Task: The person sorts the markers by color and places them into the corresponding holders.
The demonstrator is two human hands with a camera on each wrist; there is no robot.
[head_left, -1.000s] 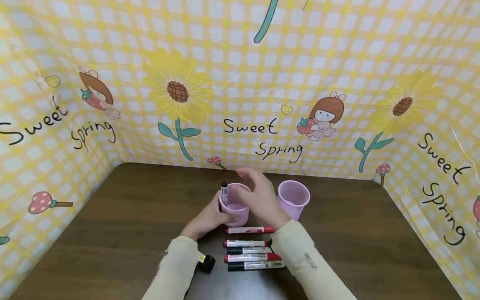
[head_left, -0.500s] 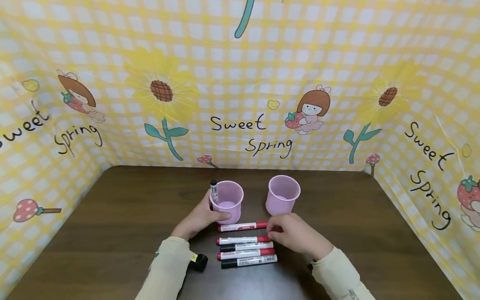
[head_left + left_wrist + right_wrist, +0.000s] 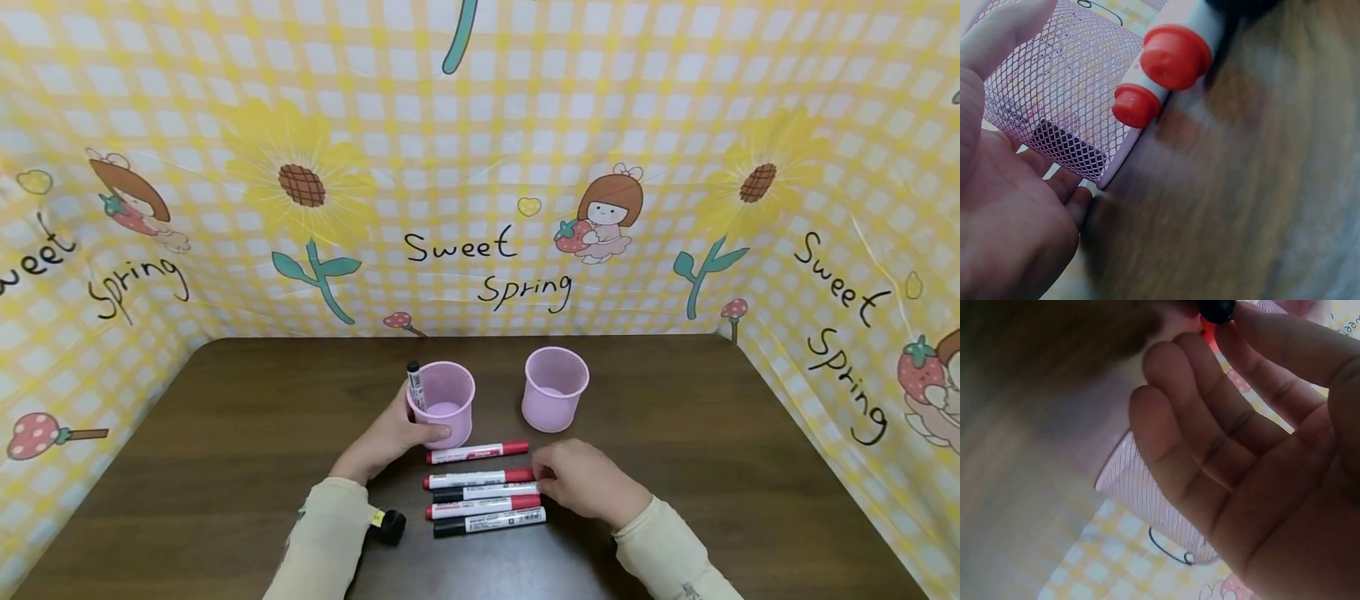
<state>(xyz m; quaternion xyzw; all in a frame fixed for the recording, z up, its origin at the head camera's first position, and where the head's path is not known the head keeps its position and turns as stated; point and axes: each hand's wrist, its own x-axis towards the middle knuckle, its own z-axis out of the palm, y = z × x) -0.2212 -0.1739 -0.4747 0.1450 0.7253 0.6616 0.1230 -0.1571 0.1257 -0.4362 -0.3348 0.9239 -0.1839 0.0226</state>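
Observation:
My left hand (image 3: 390,433) grips a lilac mesh pen holder (image 3: 457,429), its thumb across the front and fingers behind. One black-capped marker (image 3: 416,387) leans inside that holder; its dark end shows through the mesh (image 3: 1060,81) in the left wrist view. In front lie several white-barrelled markers with red or black caps, side by side. My right hand (image 3: 588,479) is at their right ends, where thumb and index finger (image 3: 1263,372) pinch the black end (image 3: 1217,309) of a black marker (image 3: 495,492). The other fingers are bent loosely. This marker lies between two red markers.
A second lilac pen holder (image 3: 551,408) stands upright to the right of the first. The dark wood table (image 3: 675,433) meets a yellow checked cloth (image 3: 480,167) at the back and sides. A black wrist strap piece (image 3: 390,527) sticks out beside the left sleeve.
My right hand has come down from over the left holder to the right ends of the markers and now pinches a black one. My left hand keeps its grip on the holder.

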